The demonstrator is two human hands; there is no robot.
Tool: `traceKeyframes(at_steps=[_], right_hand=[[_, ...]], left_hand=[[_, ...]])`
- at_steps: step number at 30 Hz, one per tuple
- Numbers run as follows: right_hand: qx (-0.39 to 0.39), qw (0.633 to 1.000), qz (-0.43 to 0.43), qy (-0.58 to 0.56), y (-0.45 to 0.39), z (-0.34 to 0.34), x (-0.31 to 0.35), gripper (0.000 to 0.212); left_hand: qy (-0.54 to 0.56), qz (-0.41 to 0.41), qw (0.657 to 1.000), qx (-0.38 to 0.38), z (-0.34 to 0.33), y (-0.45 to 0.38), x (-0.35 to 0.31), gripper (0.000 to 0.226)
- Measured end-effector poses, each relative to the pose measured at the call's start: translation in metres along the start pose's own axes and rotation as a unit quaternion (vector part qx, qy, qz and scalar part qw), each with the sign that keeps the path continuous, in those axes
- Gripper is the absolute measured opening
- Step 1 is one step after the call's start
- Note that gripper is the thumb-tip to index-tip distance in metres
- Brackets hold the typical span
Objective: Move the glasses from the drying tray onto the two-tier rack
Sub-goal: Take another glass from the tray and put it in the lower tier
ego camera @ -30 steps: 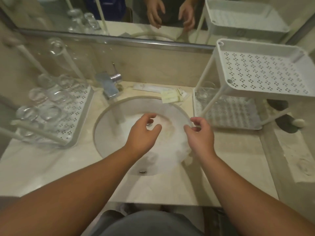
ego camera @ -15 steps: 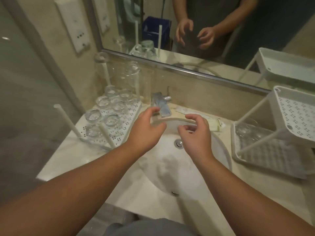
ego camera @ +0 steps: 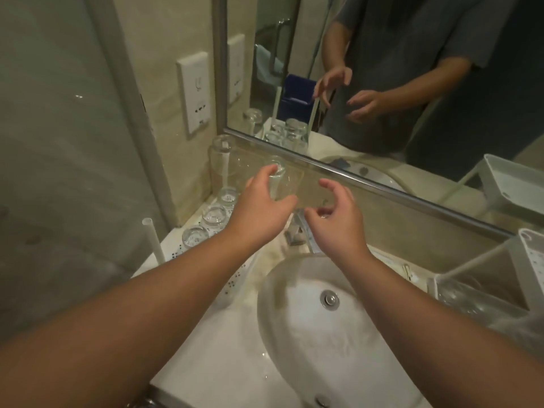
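I am reaching my left hand (ego camera: 259,204) toward the clear glass (ego camera: 279,184) that is sitting upside down on a white peg at about eleven o'clock from the basin; my fingers are curling around its far side with the thumb near its front, though whether they are actually pressing the glass I cannot tell. My right hand (ego camera: 338,219) is hovering just beside it at one o'clock, fingers spread and loosely bent, holding nothing. The drying tray (ego camera: 173,251) is lying at nine o'clock of the sink (ego camera: 294,334), carrying more upturned glasses (ego camera: 215,214) in a row and another one on a peg by the wall. The two-tier rack (ego camera: 530,260) is standing at three o'clock, well apart, with a glass on its lower shelf.
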State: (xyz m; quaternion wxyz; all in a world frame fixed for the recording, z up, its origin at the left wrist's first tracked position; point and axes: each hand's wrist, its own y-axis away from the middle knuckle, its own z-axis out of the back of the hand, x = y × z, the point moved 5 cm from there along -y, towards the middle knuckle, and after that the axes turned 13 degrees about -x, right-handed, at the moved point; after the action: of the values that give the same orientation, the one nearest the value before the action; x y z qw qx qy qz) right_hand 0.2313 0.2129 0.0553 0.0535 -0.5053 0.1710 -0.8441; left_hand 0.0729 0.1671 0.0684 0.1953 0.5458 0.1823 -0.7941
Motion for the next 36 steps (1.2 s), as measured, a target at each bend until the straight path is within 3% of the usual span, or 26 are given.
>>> traceKeyframes(at_steps=[7,11,14,16,23,36], right_hand=[[0.08,0.989,0.088,0.087,-0.049,-0.058,0.012,0.062],[0.124,0.95,0.186,0.22,-0.074,-0.09,0.017,0.069],[0.138,0.926,0.208,0.282,-0.091,-0.109,0.017,0.077],[0.145,0.911,0.214,0.32,-0.1,-0.118,0.015,0.081],[0.181,0.897,0.187,0.357,-0.118,-0.137,0.001,0.087],[0.122,0.891,0.226,0.374,-0.118,-0.125,0.019,0.056]], left_hand=[[-0.021,0.043,0.999,-0.023,-0.001,-0.054,0.014,0.059],[0.056,0.169,0.984,-0.02,-0.009,-0.075,0.028,0.051],[0.153,0.298,0.942,-0.03,-0.013,-0.082,0.037,0.051],[0.183,0.339,0.923,-0.025,-0.016,-0.086,0.04,0.058],[0.212,0.377,0.902,-0.018,-0.024,-0.097,0.052,0.062],[0.254,0.403,0.878,-0.032,-0.03,-0.087,0.05,0.053]])
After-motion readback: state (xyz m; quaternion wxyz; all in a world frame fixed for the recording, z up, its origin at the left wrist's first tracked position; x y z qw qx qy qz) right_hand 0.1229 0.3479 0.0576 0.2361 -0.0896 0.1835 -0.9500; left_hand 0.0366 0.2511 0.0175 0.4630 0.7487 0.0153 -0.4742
